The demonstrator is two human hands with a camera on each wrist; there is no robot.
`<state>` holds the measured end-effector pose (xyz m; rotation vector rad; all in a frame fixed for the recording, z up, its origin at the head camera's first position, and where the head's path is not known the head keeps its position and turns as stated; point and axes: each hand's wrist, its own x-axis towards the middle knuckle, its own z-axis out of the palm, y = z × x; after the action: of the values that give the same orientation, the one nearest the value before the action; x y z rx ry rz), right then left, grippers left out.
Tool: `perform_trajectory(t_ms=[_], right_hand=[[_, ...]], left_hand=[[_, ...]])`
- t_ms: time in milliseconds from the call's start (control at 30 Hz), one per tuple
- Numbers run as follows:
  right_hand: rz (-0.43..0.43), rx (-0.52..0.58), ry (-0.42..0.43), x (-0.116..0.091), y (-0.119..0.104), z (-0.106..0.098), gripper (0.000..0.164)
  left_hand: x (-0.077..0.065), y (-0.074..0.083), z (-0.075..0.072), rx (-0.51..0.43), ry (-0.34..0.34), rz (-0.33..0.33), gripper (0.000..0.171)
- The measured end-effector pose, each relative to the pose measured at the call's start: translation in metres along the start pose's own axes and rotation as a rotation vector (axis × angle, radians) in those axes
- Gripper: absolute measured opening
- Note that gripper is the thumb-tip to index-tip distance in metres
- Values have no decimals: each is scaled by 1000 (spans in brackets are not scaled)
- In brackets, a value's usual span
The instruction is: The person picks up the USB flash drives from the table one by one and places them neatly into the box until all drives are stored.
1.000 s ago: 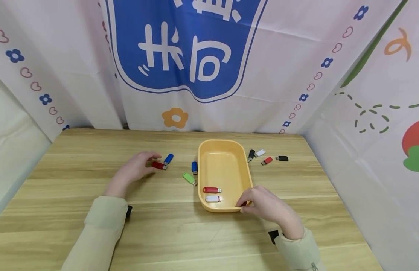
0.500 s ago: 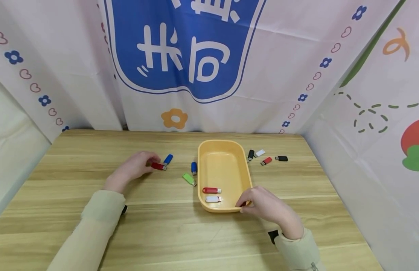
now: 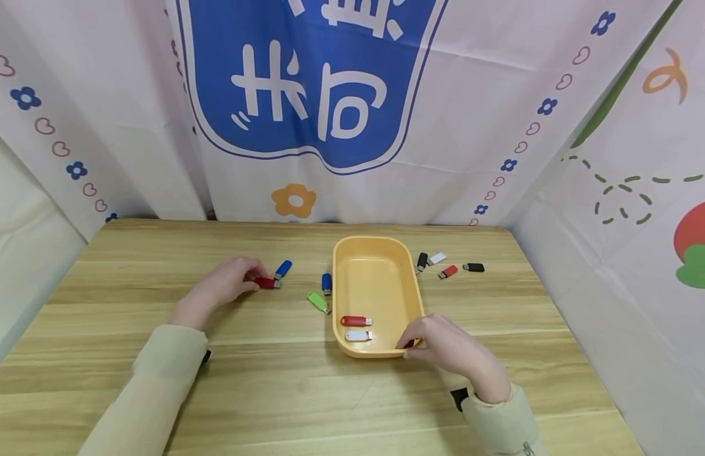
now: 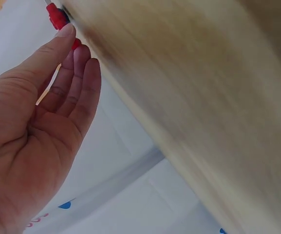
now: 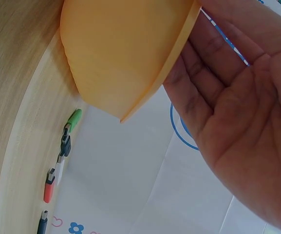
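Note:
At the left of the table, my left hand (image 3: 232, 278) pinches a red USB stick (image 3: 266, 283) between thumb and fingers; the left wrist view shows red at the fingertips (image 4: 65, 30). The stick's metal plug points right, close to a blue USB stick (image 3: 283, 269). My right hand (image 3: 451, 342) grips the near right corner of a yellow plastic tray (image 3: 377, 243), fingers over the rim on the inside, thumb outside. A small dark patch shows under those fingertips, mostly hidden. Inside the tray lie a red USB stick (image 3: 356, 321) and a white one (image 3: 358, 335).
Left of the tray lie another blue USB stick (image 3: 326, 283) and a green one (image 3: 318, 301). Right of it are a black stick (image 3: 422, 261), a white (image 3: 437, 258), a red (image 3: 448, 272) and another black (image 3: 474, 268). A printed curtain (image 3: 244, 177) stands behind the table.
My left fingers have closed in on the red USB stick, which has shifted very slightly left and down. The right hand and the tray stay where they were.

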<state>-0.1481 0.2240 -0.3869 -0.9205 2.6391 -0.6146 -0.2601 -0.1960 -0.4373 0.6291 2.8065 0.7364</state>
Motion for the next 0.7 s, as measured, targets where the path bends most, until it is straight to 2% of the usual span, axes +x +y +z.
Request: perform_trajectory(t_ms=[300, 567, 700], right_hand=[[-3, -1, 5, -1, 0, 0, 9], [-4, -1, 4, 0, 0, 0, 9], [-3, 4, 2, -1, 0, 0, 9]], left_hand=[[-9, 17, -2, -7, 94, -8, 18], [-13, 41, -2, 1, 183, 50, 22], [-13, 53, 2, -38, 215, 62, 24]])
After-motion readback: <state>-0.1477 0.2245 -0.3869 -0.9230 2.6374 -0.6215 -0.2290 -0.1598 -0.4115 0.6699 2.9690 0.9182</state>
